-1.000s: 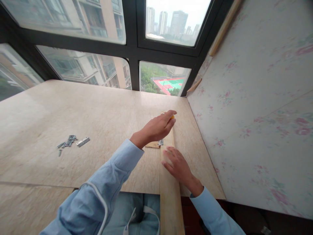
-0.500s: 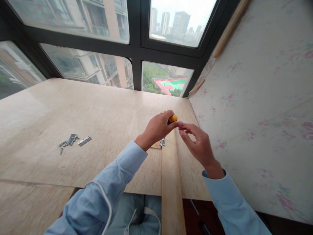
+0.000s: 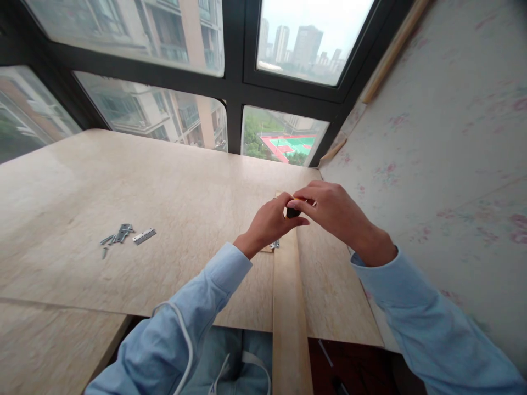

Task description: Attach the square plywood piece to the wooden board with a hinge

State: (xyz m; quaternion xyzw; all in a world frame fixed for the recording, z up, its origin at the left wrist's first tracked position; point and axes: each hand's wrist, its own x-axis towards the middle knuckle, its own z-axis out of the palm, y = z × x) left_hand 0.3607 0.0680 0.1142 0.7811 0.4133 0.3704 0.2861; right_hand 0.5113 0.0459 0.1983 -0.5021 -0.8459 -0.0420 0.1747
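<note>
Both hands meet over the far end of a long wooden board (image 3: 290,307). My left hand (image 3: 269,219) is closed around the black and yellow handle of what looks like a screwdriver (image 3: 293,212). From the right, my right hand (image 3: 329,206) has its fingers closed on the top of the same handle. The tool's shaft and tip are hidden. Just below my left hand, a small metal hinge (image 3: 275,244) sits at the board's left edge, partly covered. A bit of thin wood (image 3: 267,249) shows beside it.
A loose hinge (image 3: 144,236) lies on the marble-patterned surface (image 3: 185,186) at left, beside a small pile of screws and hinge parts (image 3: 121,233). A flowered wall (image 3: 444,164) bounds the right, with dark-framed windows behind. A thin rod (image 3: 326,353) lies below the front edge.
My right hand has moved up and left onto the handle, its fingers now closed there. The handle's yellow end is now mostly covered. The view has shifted slightly.
</note>
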